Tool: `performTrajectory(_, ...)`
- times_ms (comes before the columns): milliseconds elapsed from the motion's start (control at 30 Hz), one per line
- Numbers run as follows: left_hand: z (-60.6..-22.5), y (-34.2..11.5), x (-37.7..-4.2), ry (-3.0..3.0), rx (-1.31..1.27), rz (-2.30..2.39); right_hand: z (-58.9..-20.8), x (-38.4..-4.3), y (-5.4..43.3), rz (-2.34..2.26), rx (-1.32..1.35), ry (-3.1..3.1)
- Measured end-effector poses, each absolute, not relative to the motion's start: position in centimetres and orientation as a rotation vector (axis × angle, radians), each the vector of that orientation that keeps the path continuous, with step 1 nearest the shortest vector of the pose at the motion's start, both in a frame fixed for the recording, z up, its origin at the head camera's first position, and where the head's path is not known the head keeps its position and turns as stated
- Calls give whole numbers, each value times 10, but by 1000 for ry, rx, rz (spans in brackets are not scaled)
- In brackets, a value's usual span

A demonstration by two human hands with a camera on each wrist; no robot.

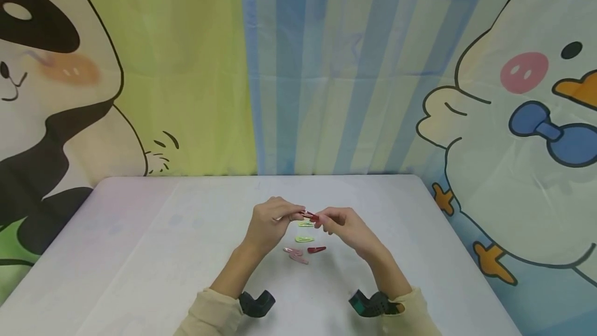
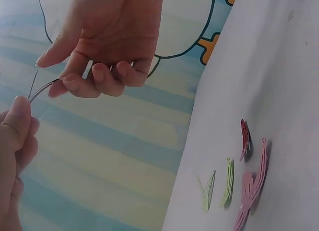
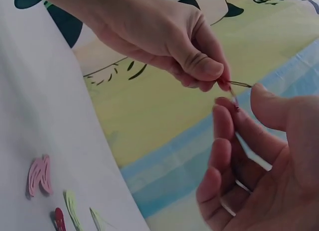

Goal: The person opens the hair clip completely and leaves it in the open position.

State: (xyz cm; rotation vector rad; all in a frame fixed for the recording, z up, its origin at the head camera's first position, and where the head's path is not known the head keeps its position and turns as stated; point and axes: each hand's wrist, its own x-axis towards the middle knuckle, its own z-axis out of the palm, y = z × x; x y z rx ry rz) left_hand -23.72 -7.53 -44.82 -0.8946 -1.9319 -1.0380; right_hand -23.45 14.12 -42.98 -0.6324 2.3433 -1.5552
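Observation:
A red snap hair clip (image 1: 309,215) is held between both hands above the table. My left hand (image 1: 272,224) pinches its one end between thumb and fingers. My right hand (image 1: 347,227) has its thumb and fingertips at the other end, with the fingers curled. The clip's two leaves stand apart in a V in the right wrist view, the right thumb by one leaf and a fingertip by the other. Below lie another red clip (image 1: 316,249), two pink clips (image 3: 40,176) that touch or overlap, a green clip (image 1: 304,239) and a second green clip (image 2: 208,191) that stands spread.
The clips lie on a white table (image 1: 140,258), close under the hands. A printed cartoon curtain (image 1: 326,66) hangs behind the table. Black wrist devices (image 1: 257,304) sit on both forearms at the sleeve cuffs.

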Motion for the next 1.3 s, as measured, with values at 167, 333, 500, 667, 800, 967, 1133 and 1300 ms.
performTrajectory(167,-452,-71,-237,-1887,-844,-1217,-435,-235,140,-1633,-709,2465)
performTrajectory(333,-456,-67,-236,-1879,-772,-1342,-440,-237,137,-1700,-754,2675)
performTrajectory(500,-462,-62,-236,-1891,-706,-1413,-444,-239,136,-1730,-839,2821)
performTrajectory(667,-468,-60,-238,-1940,-667,-1443,-448,-243,136,-1674,-912,2946)
performTrajectory(800,-471,-60,-238,-2004,-649,-1443,-451,-245,137,-1622,-932,3014)
performTrajectory(967,-473,-62,-242,-2079,-680,-1438,-455,-247,137,-1585,-894,3060)
performTrajectory(1133,-476,-68,-246,-2157,-742,-1352,-462,-251,137,-1566,-827,3091)
performTrajectory(1300,-480,-73,-250,-2221,-785,-1203,-472,-256,137,-1537,-807,3115)
